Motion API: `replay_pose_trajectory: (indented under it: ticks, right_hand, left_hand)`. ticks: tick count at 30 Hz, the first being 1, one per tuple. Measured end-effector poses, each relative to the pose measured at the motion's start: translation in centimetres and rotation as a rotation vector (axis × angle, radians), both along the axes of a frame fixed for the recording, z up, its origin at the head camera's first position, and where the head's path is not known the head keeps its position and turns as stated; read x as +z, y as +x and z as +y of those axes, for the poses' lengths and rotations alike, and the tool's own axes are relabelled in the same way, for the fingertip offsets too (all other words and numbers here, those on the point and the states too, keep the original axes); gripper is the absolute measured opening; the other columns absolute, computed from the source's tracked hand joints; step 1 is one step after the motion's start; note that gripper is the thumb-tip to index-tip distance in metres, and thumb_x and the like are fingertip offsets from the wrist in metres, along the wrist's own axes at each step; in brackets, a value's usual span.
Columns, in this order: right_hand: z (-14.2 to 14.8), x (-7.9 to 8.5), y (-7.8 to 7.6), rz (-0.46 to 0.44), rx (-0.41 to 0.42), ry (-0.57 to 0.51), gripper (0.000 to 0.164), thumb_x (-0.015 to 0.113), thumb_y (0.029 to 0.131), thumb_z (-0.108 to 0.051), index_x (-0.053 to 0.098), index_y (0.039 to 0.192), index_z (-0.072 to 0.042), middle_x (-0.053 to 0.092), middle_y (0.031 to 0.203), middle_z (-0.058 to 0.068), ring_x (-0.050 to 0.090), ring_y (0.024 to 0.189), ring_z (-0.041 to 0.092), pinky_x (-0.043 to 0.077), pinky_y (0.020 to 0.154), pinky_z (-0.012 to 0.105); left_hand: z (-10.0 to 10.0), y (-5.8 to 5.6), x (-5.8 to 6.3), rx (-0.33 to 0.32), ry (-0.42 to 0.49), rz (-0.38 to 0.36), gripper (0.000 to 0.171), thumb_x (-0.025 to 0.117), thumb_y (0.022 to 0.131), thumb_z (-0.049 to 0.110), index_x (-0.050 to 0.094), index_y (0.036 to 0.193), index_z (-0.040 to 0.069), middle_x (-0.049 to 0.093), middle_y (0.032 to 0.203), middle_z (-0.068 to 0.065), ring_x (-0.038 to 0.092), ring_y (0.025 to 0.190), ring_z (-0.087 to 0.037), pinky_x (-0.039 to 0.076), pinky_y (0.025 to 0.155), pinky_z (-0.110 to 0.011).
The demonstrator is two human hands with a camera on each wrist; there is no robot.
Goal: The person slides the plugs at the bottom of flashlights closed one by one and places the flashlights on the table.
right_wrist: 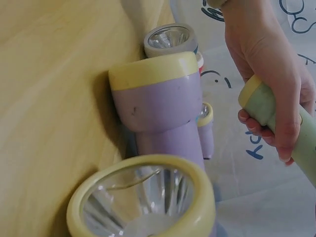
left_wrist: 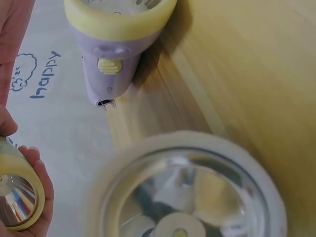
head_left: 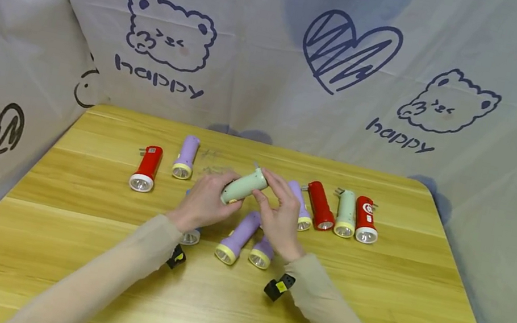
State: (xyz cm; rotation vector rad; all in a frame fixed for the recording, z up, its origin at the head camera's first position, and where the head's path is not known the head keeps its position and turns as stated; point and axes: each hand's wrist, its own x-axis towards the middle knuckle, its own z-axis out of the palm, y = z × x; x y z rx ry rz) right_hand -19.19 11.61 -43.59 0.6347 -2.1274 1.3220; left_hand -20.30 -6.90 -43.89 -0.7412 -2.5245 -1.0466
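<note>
My left hand (head_left: 203,201) grips a pale green flashlight (head_left: 245,186) round its head end, holding it tilted above the table. At the tail end, the fingers and thumb of my right hand (head_left: 283,218) pinch the body, where a small prong tip sticks out. The yellow lens ring of the green flashlight (left_wrist: 41,190) shows in the left wrist view. Below the hands lie two purple flashlights, one longer in view (head_left: 241,233) and one partly behind the right hand (head_left: 262,251). A white-rimmed flashlight (head_left: 190,237) is mostly hidden under the left wrist.
On the left of the wooden table (head_left: 79,263) lie a red flashlight (head_left: 149,162) and a purple one (head_left: 188,152). To the right, a row holds a purple (head_left: 303,211), a red (head_left: 320,202), a green (head_left: 346,209) and another red flashlight (head_left: 365,218). Printed cloth (head_left: 254,68) hangs behind.
</note>
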Motion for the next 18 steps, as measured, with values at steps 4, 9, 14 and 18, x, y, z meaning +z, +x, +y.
replay_pose_trajectory:
  ticks: [4, 9, 14, 18]
  right_hand:
    - [-0.15, -0.03, -0.02, -0.008, -0.021, -0.015, 0.043, 0.074, 0.089, -0.007, 0.065, 0.129, 0.004, 0.068, 0.128, 0.022, 0.066, 0.117, 0.036, 0.055, 0.100, 0.048]
    - [-0.36, 0.11, 0.02, -0.024, -0.048, -0.029, 0.043, 0.076, 0.087, -0.008, 0.067, 0.128, 0.002, 0.070, 0.127, 0.021, 0.066, 0.116, 0.036, 0.056, 0.099, 0.048]
    - [-0.51, 0.59, 0.06, -0.043, -0.059, -0.031, 0.042, 0.076, 0.086, -0.006, 0.068, 0.127, 0.001, 0.071, 0.125, 0.021, 0.068, 0.115, 0.036, 0.057, 0.097, 0.048]
    - [-0.47, 0.81, -0.02, -0.049, -0.064, -0.027, 0.041, 0.077, 0.085, -0.005, 0.069, 0.125, 0.001, 0.072, 0.122, 0.020, 0.069, 0.113, 0.036, 0.058, 0.096, 0.047]
  left_hand:
    - [0.16, 0.02, -0.14, 0.025, 0.000, 0.007, 0.038, 0.078, 0.081, 0.014, 0.068, 0.116, 0.002, 0.074, 0.094, -0.013, 0.065, 0.074, -0.022, 0.053, 0.067, -0.035]
    - [0.36, 0.10, -0.13, 0.050, 0.007, 0.000, 0.037, 0.079, 0.081, 0.014, 0.069, 0.115, 0.004, 0.074, 0.094, -0.013, 0.066, 0.075, -0.024, 0.054, 0.068, -0.036]
    - [0.54, 0.23, -0.05, 0.071, 0.018, -0.014, 0.037, 0.078, 0.081, 0.014, 0.068, 0.115, 0.004, 0.074, 0.092, -0.013, 0.065, 0.073, -0.023, 0.053, 0.066, -0.035]
    - [0.73, 0.27, -0.02, 0.083, 0.020, -0.028, 0.037, 0.078, 0.081, 0.013, 0.068, 0.115, 0.004, 0.074, 0.091, -0.013, 0.064, 0.071, -0.022, 0.053, 0.065, -0.034]
